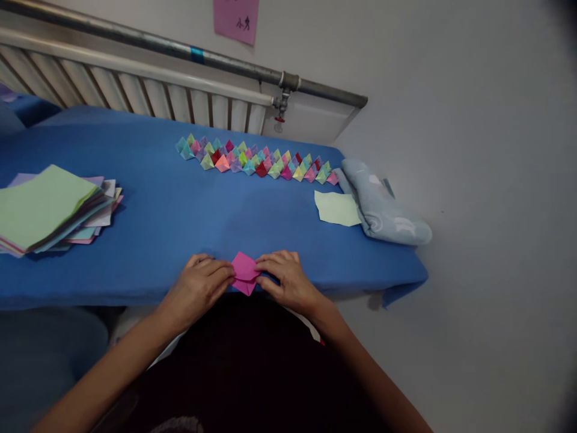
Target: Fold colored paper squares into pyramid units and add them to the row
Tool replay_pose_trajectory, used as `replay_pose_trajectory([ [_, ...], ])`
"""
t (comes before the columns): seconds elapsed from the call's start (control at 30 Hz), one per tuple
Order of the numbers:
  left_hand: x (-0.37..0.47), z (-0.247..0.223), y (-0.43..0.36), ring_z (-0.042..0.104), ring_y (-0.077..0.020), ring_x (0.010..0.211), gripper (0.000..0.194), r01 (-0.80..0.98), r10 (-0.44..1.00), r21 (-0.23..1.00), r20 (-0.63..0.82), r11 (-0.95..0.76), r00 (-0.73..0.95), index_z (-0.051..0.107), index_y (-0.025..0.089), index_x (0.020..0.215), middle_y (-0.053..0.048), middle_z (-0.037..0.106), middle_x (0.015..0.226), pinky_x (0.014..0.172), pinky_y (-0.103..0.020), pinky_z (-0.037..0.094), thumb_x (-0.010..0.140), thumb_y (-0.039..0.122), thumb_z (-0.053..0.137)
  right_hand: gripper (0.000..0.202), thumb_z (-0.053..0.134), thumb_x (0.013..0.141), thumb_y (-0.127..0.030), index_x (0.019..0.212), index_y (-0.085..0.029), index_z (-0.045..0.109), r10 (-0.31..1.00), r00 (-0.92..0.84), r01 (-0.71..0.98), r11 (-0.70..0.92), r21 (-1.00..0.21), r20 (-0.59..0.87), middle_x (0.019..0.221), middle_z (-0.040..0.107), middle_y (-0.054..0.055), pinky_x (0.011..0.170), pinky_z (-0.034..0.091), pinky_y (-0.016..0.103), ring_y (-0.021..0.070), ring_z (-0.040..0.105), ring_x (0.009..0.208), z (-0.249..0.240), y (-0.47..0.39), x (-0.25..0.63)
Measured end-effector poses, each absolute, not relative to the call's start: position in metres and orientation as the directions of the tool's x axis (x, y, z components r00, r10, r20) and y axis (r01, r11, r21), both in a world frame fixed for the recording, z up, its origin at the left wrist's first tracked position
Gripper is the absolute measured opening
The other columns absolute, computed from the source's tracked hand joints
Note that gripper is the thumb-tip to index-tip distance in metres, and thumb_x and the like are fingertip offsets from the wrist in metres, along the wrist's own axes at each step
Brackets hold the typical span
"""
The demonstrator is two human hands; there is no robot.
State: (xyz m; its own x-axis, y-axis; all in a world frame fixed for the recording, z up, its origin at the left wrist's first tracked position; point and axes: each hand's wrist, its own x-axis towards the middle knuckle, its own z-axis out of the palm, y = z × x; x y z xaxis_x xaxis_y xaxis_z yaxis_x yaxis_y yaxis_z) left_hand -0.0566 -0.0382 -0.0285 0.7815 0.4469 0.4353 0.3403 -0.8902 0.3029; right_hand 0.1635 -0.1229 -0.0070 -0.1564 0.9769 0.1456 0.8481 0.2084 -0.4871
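A small sheet of magenta origami paper (pixel 244 266), partly folded, lies at the front edge of the blue-covered table (pixel 189 222). My left hand (pixel 198 284) pinches its left corner, fingers closed together. On the other side my right hand (pixel 288 279) grips the right corner between thumb and fingers. A fold line crosses the paper, with a flap over its lower part. Farther back, rows of folded paper pieces (pixel 261 169) in many colours stand close together. To the left lies a loose stack of coloured paper sheets (pixel 49 207), pale green on top.
A pale green paper piece (pixel 337 208) rests beside a folded grey-blue cloth (pixel 383 207) at the right end. Behind the table are a radiator (pixel 157 99) and a pipe (pixel 225 63) with a valve. A wall rises on the right.
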Motion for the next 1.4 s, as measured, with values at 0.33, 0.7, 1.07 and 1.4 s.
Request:
replay_pose_trajectory([
  [0.33,-0.056,-0.038,-0.041,0.063,-0.0209,0.092,0.024,0.429,0.553,0.355,0.432,-0.83,0.712,0.065,0.018,0.09,-0.006,0.069,0.102,0.086,-0.04,0.041,0.098,0.029,0.045,0.009,0.059,0.091,-0.023,0.088,-0.023,0.068,0.985,0.035,0.806,0.072,-0.587,0.168,0.113,0.068,0.003,0.09,0.032,0.037,0.0193,0.058,0.104,-0.014,-0.118,0.157],
  [0.7,-0.049,-0.038,-0.042,0.062,-0.0224,0.092,0.025,0.548,0.673,0.391,0.383,-0.739,0.633,0.064,0.018,0.08,-0.007,0.069,0.099,0.085,-0.042,0.041,0.095,0.028,0.047,0.013,0.064,0.087,-0.026,0.074,-0.022,0.066,0.98,0.159,0.795,-0.053,-0.604,0.123,0.112,0.068,0.002,0.09,0.032,0.037,0.0196,0.057,0.104,-0.017,-0.108,0.151],
  [1.07,-0.048,-0.04,-0.042,0.06,-0.0234,0.086,0.019,0.595,0.663,0.299,0.411,-0.746,0.625,0.061,0.017,0.08,-0.008,0.067,0.096,0.08,-0.04,0.042,0.093,0.025,0.051,0.018,0.067,0.083,-0.023,0.066,-0.02,0.061,0.966,0.223,0.806,-0.107,-0.583,0.131,0.109,0.068,0.002,0.086,0.03,0.035,0.0197,0.058,0.101,-0.021,-0.103,0.147],
  [1.4,-0.048,-0.038,-0.045,0.058,-0.0234,0.086,0.018,0.62,0.642,0.209,0.423,-0.756,0.64,0.064,0.016,0.091,-0.01,0.066,0.1,0.076,-0.038,0.041,0.095,0.026,0.049,0.018,0.065,0.082,-0.022,0.065,-0.02,0.058,0.961,0.232,0.815,-0.107,-0.569,0.151,0.107,0.068,0.002,0.084,0.029,0.035,0.02,0.056,0.101,-0.024,-0.102,0.146],
])
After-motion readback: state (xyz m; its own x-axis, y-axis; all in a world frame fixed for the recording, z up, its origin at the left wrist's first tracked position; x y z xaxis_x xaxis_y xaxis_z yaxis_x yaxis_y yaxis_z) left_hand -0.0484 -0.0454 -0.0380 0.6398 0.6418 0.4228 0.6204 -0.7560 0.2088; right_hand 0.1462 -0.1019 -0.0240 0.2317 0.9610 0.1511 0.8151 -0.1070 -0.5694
